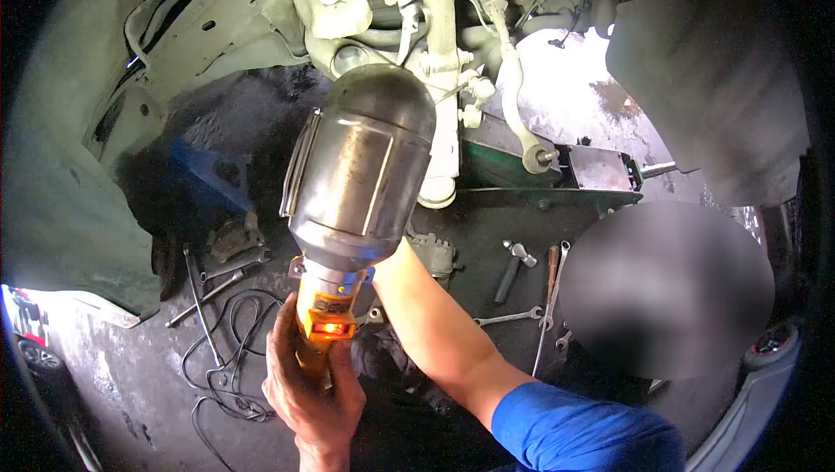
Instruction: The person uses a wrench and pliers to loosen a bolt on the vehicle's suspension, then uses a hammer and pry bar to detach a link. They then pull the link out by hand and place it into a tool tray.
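My left hand [311, 389] is closed around the yellow handle [326, 315] of a tool with a glowing orange light. A large grey metal canister [361, 163] rises from the top of that handle, close to the camera. It points up at the wheel-well parts [444, 80] of a raised car. A bare forearm [426, 315] in a blue sleeve [583, 433] reaches in from the lower right, and its hand is hidden behind the canister. I cannot tell whose arm it is. My right hand does not show anywhere.
Another person's head [665, 289] is low at the right. Wrenches [513, 317], a hammer [513, 265], rods [202, 298] and a black cable [222, 359] lie on the dark floor. A green jack [557, 178] stands under the suspension. The fender liner [61, 176] curves on the left.
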A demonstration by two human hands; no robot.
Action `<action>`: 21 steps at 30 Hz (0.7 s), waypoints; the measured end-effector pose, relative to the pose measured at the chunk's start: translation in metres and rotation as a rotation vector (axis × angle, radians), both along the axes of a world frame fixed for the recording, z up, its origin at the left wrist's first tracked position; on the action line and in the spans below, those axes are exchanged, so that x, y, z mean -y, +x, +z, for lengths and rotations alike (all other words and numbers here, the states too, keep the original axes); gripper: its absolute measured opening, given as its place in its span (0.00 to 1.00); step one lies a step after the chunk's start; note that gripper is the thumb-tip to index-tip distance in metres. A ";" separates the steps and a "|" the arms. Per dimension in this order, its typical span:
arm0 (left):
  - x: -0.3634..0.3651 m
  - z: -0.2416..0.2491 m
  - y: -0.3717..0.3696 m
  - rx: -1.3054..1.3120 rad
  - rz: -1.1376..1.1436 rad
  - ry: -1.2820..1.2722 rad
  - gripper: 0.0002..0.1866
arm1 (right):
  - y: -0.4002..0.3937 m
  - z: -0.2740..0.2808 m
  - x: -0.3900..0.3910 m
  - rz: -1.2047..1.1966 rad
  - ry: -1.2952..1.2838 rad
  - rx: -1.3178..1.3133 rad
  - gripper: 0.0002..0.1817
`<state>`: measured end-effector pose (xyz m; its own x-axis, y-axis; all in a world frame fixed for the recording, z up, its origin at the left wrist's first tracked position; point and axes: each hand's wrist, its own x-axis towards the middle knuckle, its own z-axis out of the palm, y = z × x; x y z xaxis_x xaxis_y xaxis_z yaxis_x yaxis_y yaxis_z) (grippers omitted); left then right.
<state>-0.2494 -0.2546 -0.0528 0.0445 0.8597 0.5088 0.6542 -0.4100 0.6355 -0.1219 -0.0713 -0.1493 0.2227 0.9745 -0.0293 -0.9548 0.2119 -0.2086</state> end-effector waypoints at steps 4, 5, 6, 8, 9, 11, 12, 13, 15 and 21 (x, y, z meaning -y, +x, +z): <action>-0.003 -0.001 0.002 0.012 -0.004 -0.036 0.27 | 0.024 0.001 0.005 -0.055 -0.009 0.046 0.23; -0.004 -0.002 0.004 0.012 -0.005 -0.040 0.28 | 0.030 0.002 0.009 -0.075 -0.014 0.063 0.23; -0.004 -0.002 0.006 0.030 -0.015 -0.045 0.28 | 0.034 0.005 0.012 -0.097 -0.020 0.084 0.23; -0.005 -0.003 0.010 0.066 -0.032 -0.050 0.28 | 0.036 0.010 0.016 -0.073 0.011 0.050 0.22; -0.006 -0.004 0.011 0.057 -0.035 -0.031 0.28 | 0.036 0.011 0.014 -0.011 0.068 0.006 0.23; -0.006 -0.006 0.015 0.042 -0.039 0.009 0.28 | 0.031 0.011 0.008 0.091 0.146 -0.062 0.24; -0.005 -0.004 0.017 0.028 -0.034 0.000 0.28 | 0.029 0.008 0.005 0.111 0.146 -0.076 0.24; -0.004 -0.002 0.019 0.013 -0.028 -0.007 0.28 | 0.027 0.005 0.004 0.130 0.141 -0.089 0.24; -0.002 0.001 0.021 -0.008 -0.019 -0.008 0.28 | 0.024 -0.002 0.004 0.137 0.125 -0.103 0.24; -0.001 -0.001 0.023 -0.022 0.003 -0.015 0.28 | 0.017 -0.015 -0.003 0.144 0.105 -0.135 0.24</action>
<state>-0.2264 -0.2536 -0.0535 0.0530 0.8675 0.4947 0.6691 -0.3986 0.6273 -0.1051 -0.0686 -0.1639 0.0822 0.9952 0.0539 -0.9945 0.0854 -0.0609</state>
